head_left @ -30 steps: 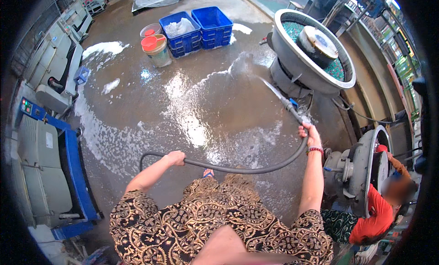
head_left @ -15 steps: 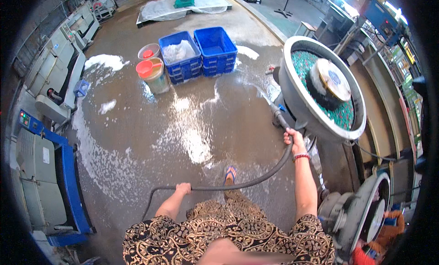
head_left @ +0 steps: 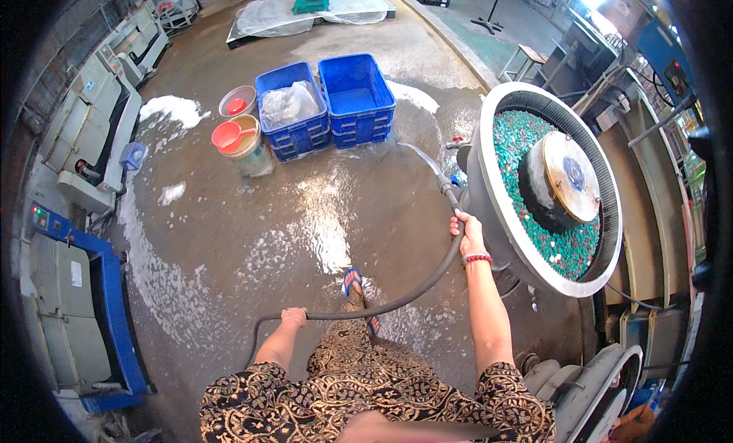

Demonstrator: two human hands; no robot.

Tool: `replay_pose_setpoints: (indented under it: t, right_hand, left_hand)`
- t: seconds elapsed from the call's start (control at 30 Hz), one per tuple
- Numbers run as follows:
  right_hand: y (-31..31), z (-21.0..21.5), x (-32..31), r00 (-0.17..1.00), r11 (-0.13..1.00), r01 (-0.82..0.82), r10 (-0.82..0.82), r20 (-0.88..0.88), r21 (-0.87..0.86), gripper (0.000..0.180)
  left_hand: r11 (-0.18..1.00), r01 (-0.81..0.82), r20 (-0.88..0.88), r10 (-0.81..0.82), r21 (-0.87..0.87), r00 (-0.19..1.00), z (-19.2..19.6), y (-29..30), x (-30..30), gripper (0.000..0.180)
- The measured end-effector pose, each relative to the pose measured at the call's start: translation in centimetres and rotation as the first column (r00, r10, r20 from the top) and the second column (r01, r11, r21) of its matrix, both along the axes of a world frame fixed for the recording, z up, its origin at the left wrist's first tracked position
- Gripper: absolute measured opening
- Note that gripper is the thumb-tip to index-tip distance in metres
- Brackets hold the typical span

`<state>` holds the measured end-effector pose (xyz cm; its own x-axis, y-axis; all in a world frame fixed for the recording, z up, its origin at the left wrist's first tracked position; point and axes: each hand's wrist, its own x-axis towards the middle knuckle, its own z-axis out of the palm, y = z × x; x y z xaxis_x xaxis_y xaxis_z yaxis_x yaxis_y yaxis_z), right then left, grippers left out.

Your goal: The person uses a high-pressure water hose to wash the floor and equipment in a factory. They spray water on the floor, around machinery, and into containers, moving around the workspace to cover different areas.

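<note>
A dark rubber hose [head_left: 412, 293] curves across in front of me. My right hand [head_left: 467, 233] is closed round it just behind its grey nozzle [head_left: 446, 185], from which water sprays forward and left toward the blue crates. Farther back along the hose, my left hand [head_left: 294, 317] grips it low on the left. Right of the nozzle stands a large round tub machine [head_left: 489, 206], holding green pellets [head_left: 527, 149] around a raised centre drum [head_left: 569, 176]. The wet floor [head_left: 382, 214] carries patches of white foam [head_left: 169, 294].
Two stacks of blue crates stand ahead, the left crate [head_left: 298, 134] with a clear plastic bag [head_left: 290, 103] inside. Beside them are two buckets, the nearer bucket [head_left: 252, 159] with a red scoop [head_left: 227, 135] on top. Machines [head_left: 72, 290] line the left; another round machine [head_left: 588, 389] sits at lower right.
I have stepped forward, and the tub machine now looms closer on my right. My right hand and the nozzle have swung left, with the spray nearer the blue crates.
</note>
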<state>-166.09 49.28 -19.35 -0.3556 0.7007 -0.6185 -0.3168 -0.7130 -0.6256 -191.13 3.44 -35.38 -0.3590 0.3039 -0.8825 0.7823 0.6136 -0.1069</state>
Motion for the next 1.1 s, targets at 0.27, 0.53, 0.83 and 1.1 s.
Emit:
replay_pose_setpoints:
  t: [0.27,0.53,0.83,1.1]
  right_hand:
    - [12.6,0.3,-8.1,0.991,0.990,0.119,-0.114,-0.064,0.076,0.014]
    - [20.4,-0.3,-13.5,0.976,0.977,0.210,-0.208,-0.060,0.034,0.015]
    - [28.7,-0.9,-19.2,0.929,0.924,0.369,-0.369,-0.027,0.094,0.015]
    - [39.7,0.2,-26.4,0.920,0.922,0.385,-0.381,-0.085,0.030,0.017]
  left_hand:
    - [0.997,-0.078,0.042,0.079,-0.024,0.996,-3.2,14.1,-7.6,0.045]
    - [0.991,-0.131,0.120,0.131,-0.008,0.984,-1.0,24.9,-9.5,0.048]
    - [0.956,-0.271,0.244,0.238,0.112,0.940,-3.6,38.4,-8.9,0.054]
    - [0.881,-0.365,0.374,0.242,0.303,0.895,-5.7,48.7,-12.2,0.052]
